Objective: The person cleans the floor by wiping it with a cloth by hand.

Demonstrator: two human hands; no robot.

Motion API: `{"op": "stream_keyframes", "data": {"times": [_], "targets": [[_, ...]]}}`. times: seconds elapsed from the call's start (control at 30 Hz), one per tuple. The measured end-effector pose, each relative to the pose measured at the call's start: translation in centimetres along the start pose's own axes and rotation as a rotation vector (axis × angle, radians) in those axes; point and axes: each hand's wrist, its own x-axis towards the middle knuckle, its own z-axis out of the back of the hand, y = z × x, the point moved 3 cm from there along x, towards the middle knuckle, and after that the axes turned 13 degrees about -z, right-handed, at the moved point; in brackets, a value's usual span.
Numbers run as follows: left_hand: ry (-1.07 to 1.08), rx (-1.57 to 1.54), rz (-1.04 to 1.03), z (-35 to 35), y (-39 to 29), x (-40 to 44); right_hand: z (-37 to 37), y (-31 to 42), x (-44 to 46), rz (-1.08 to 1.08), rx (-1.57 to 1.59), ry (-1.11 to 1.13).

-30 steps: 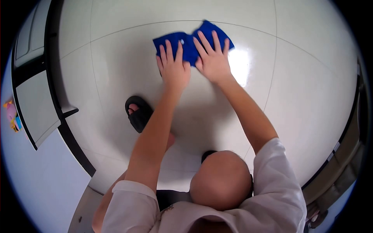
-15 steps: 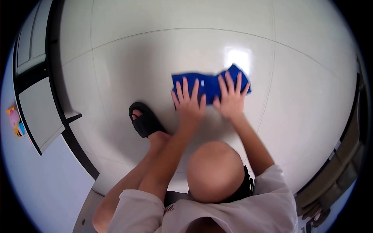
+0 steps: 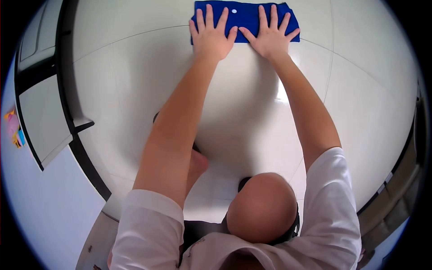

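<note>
A folded blue cloth (image 3: pixel 245 22) with a small white spot lies flat on the tiled floor at the top of the head view. My left hand (image 3: pixel 212 38) presses on its left part, palm down and fingers spread. On the right part rests my right hand (image 3: pixel 271 36), also flat with the fingers apart. Both arms are stretched far forward. The heels of both hands reach past the cloth's near edge. Parts of the cloth are hidden under the fingers.
Glossy pale floor tiles (image 3: pixel 243 94) surround the cloth. A cabinet with light panels (image 3: pixel 47 119) stands at the left, with a colourful toy (image 3: pixel 14 128) beyond it. Brownish furniture (image 3: pixel 396 198) lines the right edge. My bent knee (image 3: pixel 262 209) is below.
Both hands and the blue cloth have moved forward, away from my body. The cloth now looks flatter and straighter; its raised right corner has come down. My arms have straightened.
</note>
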Motion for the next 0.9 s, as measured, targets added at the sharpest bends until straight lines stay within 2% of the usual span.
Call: {"op": "stream_keyframes", "data": {"times": [0.17, 0.47, 0.67, 0.9], "targets": [[0.075, -0.027, 0.026, 0.8, -0.6, -3.2, 1.1, 0.7, -2.8, 0.003, -0.031, 0.131], [0.110, -0.128, -0.001, 3.4, -3.4, -16.9, 3.8, -0.2, -15.7, 0.129, 0.009, 0.356], [0.229, -0.141, 0.031, 2.5, -7.5, -25.9, 4.6, -2.7, -23.1, 0.214, 0.092, 0.368], [0.251, -0.194, 0.100, 3.4, -8.5, -26.3, 4.4, -2.9, -23.8, 0.164, 0.039, 0.559]]}}
